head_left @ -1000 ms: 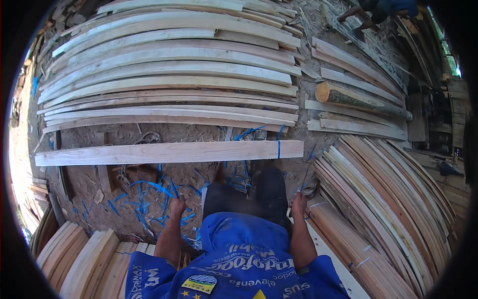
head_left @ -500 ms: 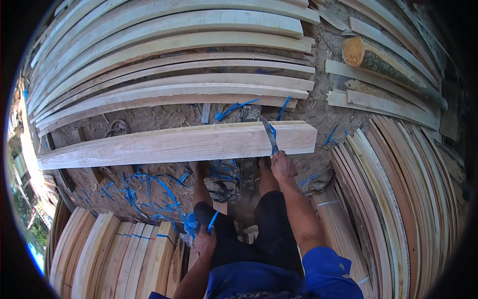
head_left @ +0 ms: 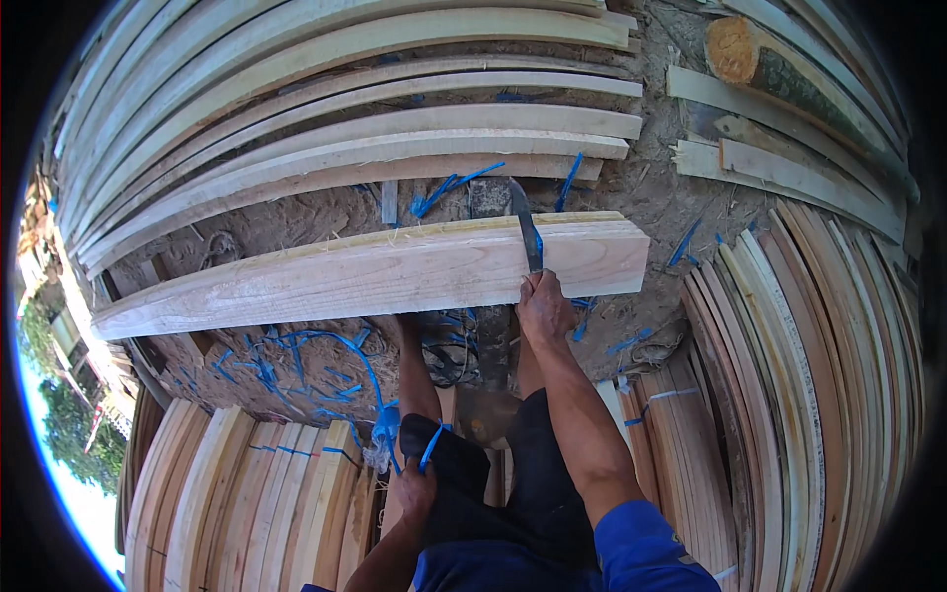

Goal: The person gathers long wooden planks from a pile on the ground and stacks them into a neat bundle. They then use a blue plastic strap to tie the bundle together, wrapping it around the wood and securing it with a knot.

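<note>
A stack of pale boards (head_left: 385,271) stands on edge across the middle of the view. My right hand (head_left: 546,306) is closed round the handle of a long-bladed knife (head_left: 522,215) at the boards' near face. Its blade points away from me and crosses the stack near its right end, beside a blue strip. Low beside my left knee, my left hand (head_left: 416,488) is closed on a blue plastic strap (head_left: 431,446). The strap appears to lead to a tangled blue bundle (head_left: 385,431); where it passes behind my fingers is hidden.
Rows of long planks (head_left: 326,104) lie at the back. A cut log (head_left: 779,74) rests at the far right. Stacked boards stand at near left (head_left: 252,493) and right (head_left: 799,365). Blue strap scraps (head_left: 261,370) litter the dirt floor round my feet.
My right hand has moved left and away from me along the boards, and the blade stands more upright in view. My left hand keeps its hold on the strap. The whole view has shifted slightly.
</note>
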### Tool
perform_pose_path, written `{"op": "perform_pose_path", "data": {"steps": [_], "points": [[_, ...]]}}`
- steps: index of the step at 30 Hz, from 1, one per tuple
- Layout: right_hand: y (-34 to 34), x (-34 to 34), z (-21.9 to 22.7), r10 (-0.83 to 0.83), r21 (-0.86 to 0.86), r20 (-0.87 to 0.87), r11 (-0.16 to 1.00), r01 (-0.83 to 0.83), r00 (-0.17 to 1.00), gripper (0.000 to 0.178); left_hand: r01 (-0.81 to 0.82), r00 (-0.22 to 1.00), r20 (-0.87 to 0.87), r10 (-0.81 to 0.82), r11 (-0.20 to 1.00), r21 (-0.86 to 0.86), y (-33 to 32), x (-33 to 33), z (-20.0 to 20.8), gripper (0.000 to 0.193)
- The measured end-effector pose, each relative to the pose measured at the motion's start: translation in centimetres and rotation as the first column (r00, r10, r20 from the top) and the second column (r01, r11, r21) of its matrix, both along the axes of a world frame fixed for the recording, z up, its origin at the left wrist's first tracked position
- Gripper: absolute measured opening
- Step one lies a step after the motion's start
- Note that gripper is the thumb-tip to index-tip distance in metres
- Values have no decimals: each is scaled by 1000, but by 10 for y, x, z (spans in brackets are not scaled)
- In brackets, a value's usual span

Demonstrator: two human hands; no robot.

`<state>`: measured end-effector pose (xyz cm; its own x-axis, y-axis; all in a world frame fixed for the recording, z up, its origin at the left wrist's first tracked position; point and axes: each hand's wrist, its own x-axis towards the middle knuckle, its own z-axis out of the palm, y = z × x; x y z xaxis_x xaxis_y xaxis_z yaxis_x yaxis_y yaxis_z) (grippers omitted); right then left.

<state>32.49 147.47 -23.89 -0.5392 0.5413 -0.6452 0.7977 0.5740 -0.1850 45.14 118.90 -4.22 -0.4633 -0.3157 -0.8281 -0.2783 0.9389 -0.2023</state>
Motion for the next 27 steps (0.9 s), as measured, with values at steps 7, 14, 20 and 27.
{"op": "perform_pose_path", "data": {"steps": [7, 14, 20, 27], "points": [[-5, 1, -12, -26, -14, -56, 1000, 26, 998, 32, -52, 996, 67, 57, 996, -72, 7, -18, 5, 26], [8, 7, -8, 98, 20, 2, 995, -98, 995, 34, -15, 1000, 26, 18, 996, -91, -3, -6, -4, 25], [67, 101, 26, -414, 390, -66, 827, 405, 908, 38, -57, 997, 49, 62, 995, -86, 0, -14, 1, 28], [158, 178, 145, -458, 192, -163, 854, 483, 874, 26, -304, 947, -115, 300, 953, -14, -19, -35, -54, 38]]}}
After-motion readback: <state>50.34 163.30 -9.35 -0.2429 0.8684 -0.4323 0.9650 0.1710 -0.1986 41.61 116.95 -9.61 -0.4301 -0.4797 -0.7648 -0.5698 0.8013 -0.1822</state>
